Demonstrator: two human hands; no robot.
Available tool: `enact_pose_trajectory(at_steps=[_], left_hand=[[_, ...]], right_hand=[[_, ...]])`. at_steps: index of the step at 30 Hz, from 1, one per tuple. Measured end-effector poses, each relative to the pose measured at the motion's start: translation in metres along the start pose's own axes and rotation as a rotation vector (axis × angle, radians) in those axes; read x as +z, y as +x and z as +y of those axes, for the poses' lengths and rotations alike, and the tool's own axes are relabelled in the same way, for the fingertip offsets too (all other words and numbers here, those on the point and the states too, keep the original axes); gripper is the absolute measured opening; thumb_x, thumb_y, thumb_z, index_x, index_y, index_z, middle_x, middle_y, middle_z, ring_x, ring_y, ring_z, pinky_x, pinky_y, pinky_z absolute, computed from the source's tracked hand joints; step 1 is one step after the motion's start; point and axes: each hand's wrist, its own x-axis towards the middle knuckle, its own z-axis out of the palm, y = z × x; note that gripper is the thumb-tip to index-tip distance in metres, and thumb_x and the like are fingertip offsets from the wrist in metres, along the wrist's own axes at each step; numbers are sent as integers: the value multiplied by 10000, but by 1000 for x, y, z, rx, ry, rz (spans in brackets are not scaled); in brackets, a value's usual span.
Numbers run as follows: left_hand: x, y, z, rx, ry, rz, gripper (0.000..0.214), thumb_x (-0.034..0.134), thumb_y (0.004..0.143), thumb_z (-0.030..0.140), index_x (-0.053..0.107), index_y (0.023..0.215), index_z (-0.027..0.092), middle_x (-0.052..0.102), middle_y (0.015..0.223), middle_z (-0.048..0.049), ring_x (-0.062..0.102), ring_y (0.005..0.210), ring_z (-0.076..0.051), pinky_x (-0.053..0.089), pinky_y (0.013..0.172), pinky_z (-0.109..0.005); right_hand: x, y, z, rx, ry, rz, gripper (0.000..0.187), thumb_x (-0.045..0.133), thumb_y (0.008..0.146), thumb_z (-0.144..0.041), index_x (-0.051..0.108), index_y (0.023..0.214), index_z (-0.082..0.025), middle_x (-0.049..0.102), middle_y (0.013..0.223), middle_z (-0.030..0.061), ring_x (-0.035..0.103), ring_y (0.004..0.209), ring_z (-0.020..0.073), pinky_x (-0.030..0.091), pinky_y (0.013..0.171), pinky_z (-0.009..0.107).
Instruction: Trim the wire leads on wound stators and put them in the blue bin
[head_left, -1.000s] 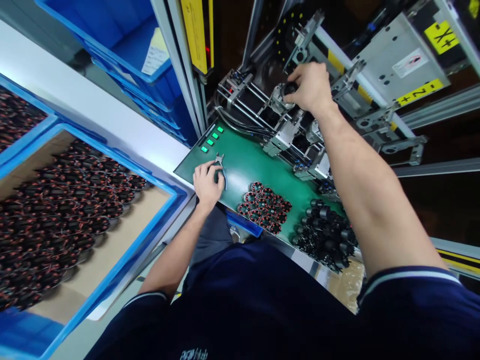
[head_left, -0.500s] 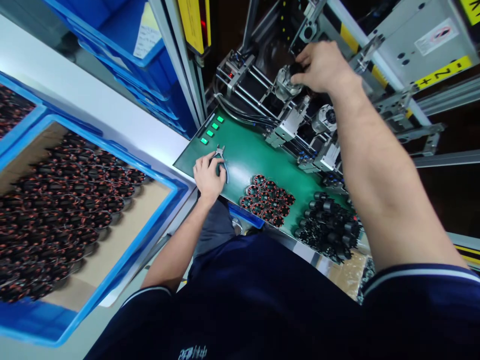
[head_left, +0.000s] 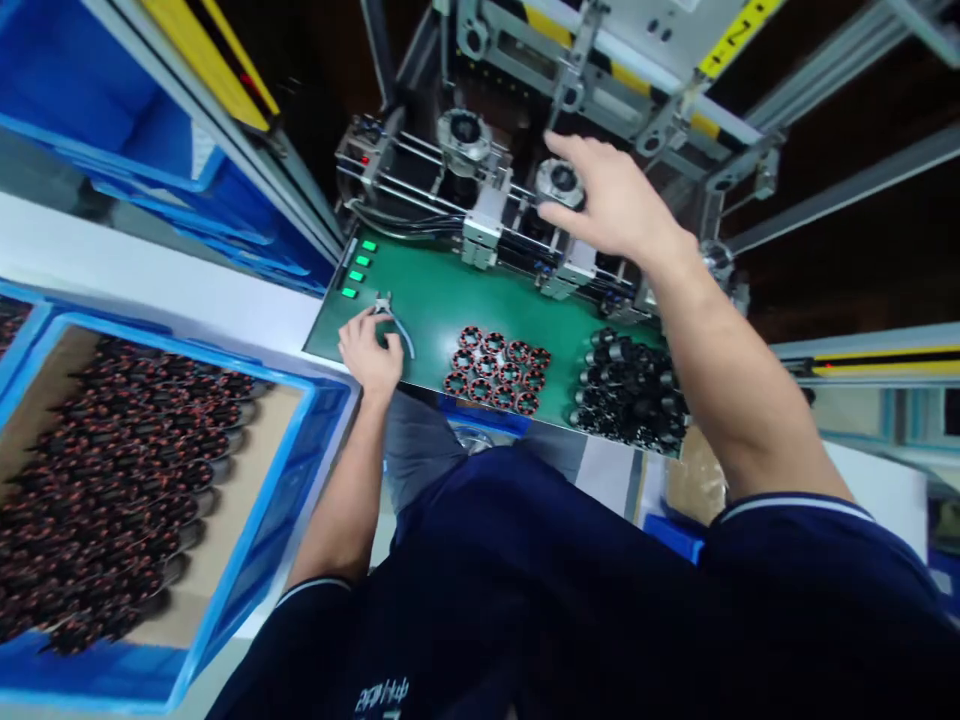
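My left hand [head_left: 371, 352] rests at the left end of the green worktop [head_left: 427, 275], fingers curled over a pair of pliers [head_left: 383, 304]. The pliers' jaws point away from me and one handle shows beside the fingers. My right hand [head_left: 611, 195] reaches over the machine, thumb and fingers spread around a round metal fixture [head_left: 559, 183]; nothing shows gripped between them. To its left stands another round fixture [head_left: 463, 138] with a dark centre. Several copper-wound motor stators [head_left: 496, 368] lie in rows at the worktop's front edge.
Right of the stators is a pile of black plastic parts [head_left: 630, 390]. A blue crate [head_left: 259, 505] at left holds many wound parts on cardboard. Blue bins [head_left: 150, 110] are stacked behind it. Metal rails [head_left: 420, 150] and a yellow-edged post [head_left: 210, 60] frame the machine.
My right hand has moved from the left fixture to the one right of it, its fingers opening. The left fixture is now uncovered. My left hand stays at the pliers; the whole view has shifted.
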Motion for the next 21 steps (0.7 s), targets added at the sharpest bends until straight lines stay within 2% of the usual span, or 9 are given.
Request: enact_pose_trajectory(at_steps=[3, 5, 7, 9, 12, 14, 17, 19, 21], left_hand=[[-2, 4, 20, -77, -113, 80, 277, 609, 941, 263, 650, 1212, 218, 675, 1355, -155, 578, 1354, -348, 415, 1218, -584], [2, -2, 55, -40, -185, 130, 272, 608, 990, 337, 622, 1236, 221, 654, 1340, -152, 575, 1354, -342, 415, 1221, -588], [17, -20, 109, 166, -254, 52, 273, 624, 1017, 404, 636, 1234, 239, 640, 1379, -129, 560, 1391, -324, 401, 1247, -579], [41, -49, 170, 439, -284, -127, 257, 649, 1025, 446, 685, 1197, 258, 648, 1412, -102, 556, 1409, -306, 411, 1254, -560], [88, -100, 247, 846, -200, -463, 306, 687, 1009, 516, 740, 1213, 294, 603, 1545, -82, 503, 1477, -321, 431, 1241, -562], [120, -127, 277, 999, -80, -606, 346, 678, 1014, 504, 739, 1260, 269, 524, 1648, -114, 424, 1556, -359, 392, 1272, -601], [152, -146, 294, 1077, 67, -693, 309, 702, 997, 398, 748, 1219, 188, 455, 1700, -183, 370, 1601, -408, 327, 1313, -652], [162, -149, 294, 1081, 103, -706, 237, 710, 981, 326, 757, 1160, 178, 450, 1706, -185, 359, 1613, -408, 295, 1330, -673], [162, -149, 292, 1070, 90, -699, 172, 707, 981, 303, 763, 1118, 215, 451, 1718, -138, 342, 1629, -382, 274, 1342, -681]], right_hand=[[-28, -125, 39, 139, -53, 71, 648, 597, 899, -658, 655, 1445, -314, 719, 1388, 80, 605, 1330, 337, 484, 1155, 603], [-21, -201, 66, 282, -142, 98, 498, 598, 928, -577, 753, 1254, -235, 761, 1224, 114, 656, 1163, 319, 494, 1119, 576], [2, -261, 86, 408, -218, 45, 410, 603, 934, -525, 795, 1078, -193, 746, 1119, 148, 631, 1116, 322, 489, 1083, 567], [31, -299, 98, 469, -262, -8, 403, 619, 929, -501, 807, 1087, -182, 701, 1202, 176, 579, 1186, 340, 476, 1063, 553], [66, -323, 101, 501, -322, -76, 423, 603, 935, -479, 804, 1159, -181, 641, 1273, 202, 507, 1240, 372, 445, 1028, 553], [78, -324, 102, 498, -351, -99, 419, 567, 950, -452, 796, 1164, -174, 623, 1266, 215, 477, 1240, 381, 423, 1017, 557], [82, -322, 106, 479, -365, -131, 403, 529, 965, -420, 792, 1123, -159, 603, 1261, 223, 454, 1252, 384, 406, 1031, 567], [79, -323, 110, 455, -348, -151, 378, 533, 963, -409, 793, 1086, -163, 597, 1276, 216, 454, 1265, 385, 402, 1052, 580], [72, -326, 112, 431, -301, -123, 353, 545, 960, -412, 786, 1081, -185, 595, 1314, 205, 462, 1280, 389, 412, 1063, 594]])
